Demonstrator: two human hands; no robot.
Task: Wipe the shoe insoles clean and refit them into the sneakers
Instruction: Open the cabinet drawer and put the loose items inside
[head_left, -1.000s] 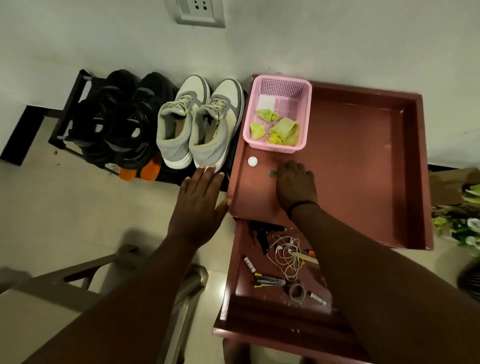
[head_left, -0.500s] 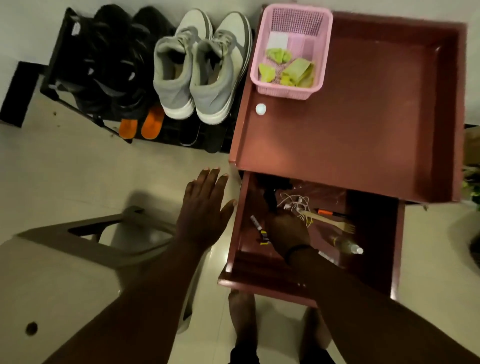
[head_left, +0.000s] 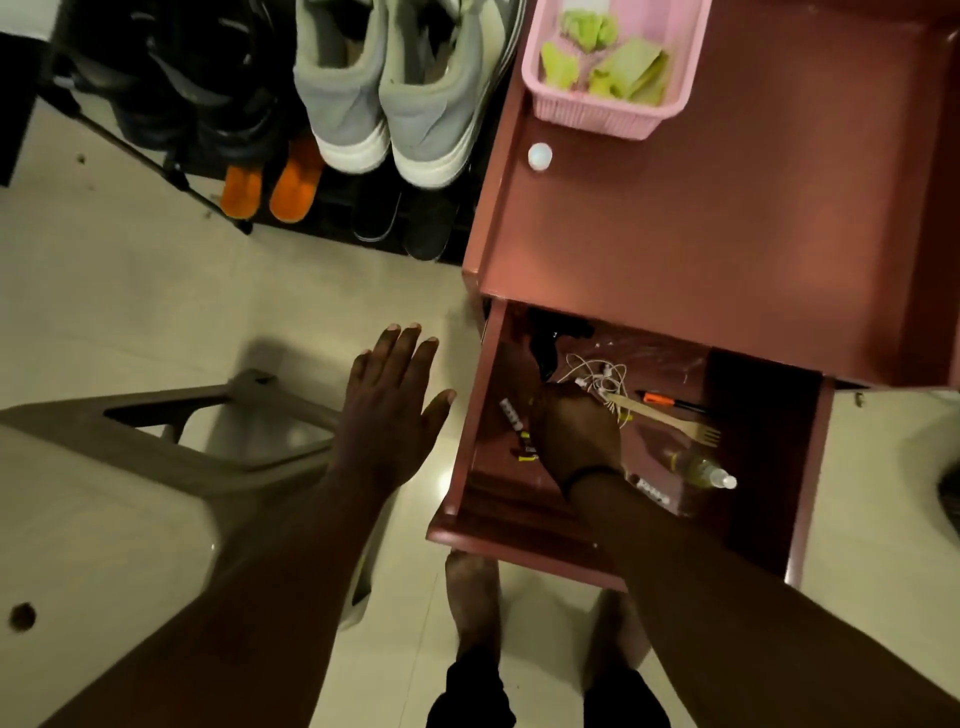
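Note:
Two grey-and-white sneakers (head_left: 395, 98) stand side by side on a black shoe rack at the top, heels toward me. A pink basket (head_left: 597, 111) holding yellow-green cloth pieces (head_left: 623, 70) sits on the brown cabinet top. My right hand (head_left: 571, 426) reaches down into the cabinet's open drawer (head_left: 509, 530), fingers curled over the clutter; whatever it may hold is hidden beneath it. My left hand (head_left: 389, 400) hovers flat with spread fingers over the floor, left of the drawer, holding nothing.
The drawer holds white earphone wire (head_left: 597, 374), a wooden fork (head_left: 675, 421), an orange pen (head_left: 670, 401), a small bottle (head_left: 701, 470) and small tubes. A white cap (head_left: 540, 156) lies on the cabinet top (head_left: 727, 208). A beige plastic chair (head_left: 130, 467) stands left. Orange insoles (head_left: 270, 187) and dark shoes fill the rack.
My right hand left the cabinet top and went down into the open drawer. The view tilted downward and closer. My left hand stayed flat, now lower beside the drawer.

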